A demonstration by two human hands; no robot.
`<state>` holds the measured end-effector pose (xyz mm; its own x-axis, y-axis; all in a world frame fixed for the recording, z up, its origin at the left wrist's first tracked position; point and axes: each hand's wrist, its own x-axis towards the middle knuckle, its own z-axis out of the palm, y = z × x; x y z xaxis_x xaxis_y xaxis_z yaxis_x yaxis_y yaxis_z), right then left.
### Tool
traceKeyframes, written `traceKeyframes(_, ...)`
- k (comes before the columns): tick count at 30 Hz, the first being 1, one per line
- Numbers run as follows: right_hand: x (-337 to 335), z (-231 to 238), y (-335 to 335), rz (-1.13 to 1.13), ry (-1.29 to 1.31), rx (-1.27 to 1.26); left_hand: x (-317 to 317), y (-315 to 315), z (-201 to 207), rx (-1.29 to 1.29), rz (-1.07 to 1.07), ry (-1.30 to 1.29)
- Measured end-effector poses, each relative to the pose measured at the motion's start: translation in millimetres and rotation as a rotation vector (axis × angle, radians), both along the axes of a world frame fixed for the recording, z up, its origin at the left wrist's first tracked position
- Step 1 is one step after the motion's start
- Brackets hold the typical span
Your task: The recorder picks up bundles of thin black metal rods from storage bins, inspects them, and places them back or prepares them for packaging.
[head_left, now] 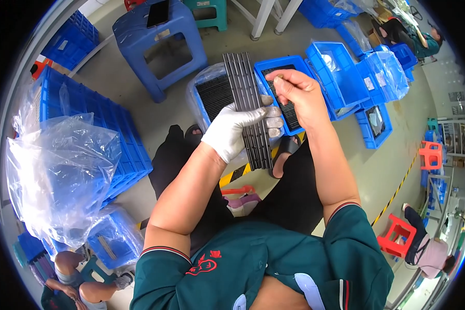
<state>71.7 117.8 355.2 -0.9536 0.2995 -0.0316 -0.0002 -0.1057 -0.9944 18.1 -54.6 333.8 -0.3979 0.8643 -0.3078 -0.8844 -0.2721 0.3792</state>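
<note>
My left hand (pixel 232 129), in a white glove with grey-stained fingertips, is wrapped round a row of several long black rods (pixel 241 80). They lie side by side, slightly tilted, with evenly spaced marks along them. Bare, my right hand (pixel 302 98) is just to their right, its thumb and forefinger pinched together. Whatever is between those fingertips, if anything, is too small to make out. Beneath it is a blue bin (pixel 275 64) with dark rods stacked inside. Left of the held rods, a plastic-lined bin (pixel 195 85) contains more dark rods (pixel 213 98), partly hidden behind my glove.
Ahead stands a blue stool (pixel 132 39) with a dark phone (pixel 158 13) on it. Stacked blue crates (pixel 95 119) draped with clear plastic (pixel 62 170) rise on my left. More blue bins (pixel 341 72) stand at right. Other people sit near the rim, one beside a red stool (pixel 398 236).
</note>
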Motion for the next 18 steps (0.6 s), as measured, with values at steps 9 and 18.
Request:
traceKeyframes(9,2,-6,-11,-0.067,0.030,0.275,0,2,-7,-0.119,0.024,0.078)
traceKeyframes(18,3,-7,-18,-0.078,0.085,0.405,0,2,-9,-0.124,0.025,0.096)
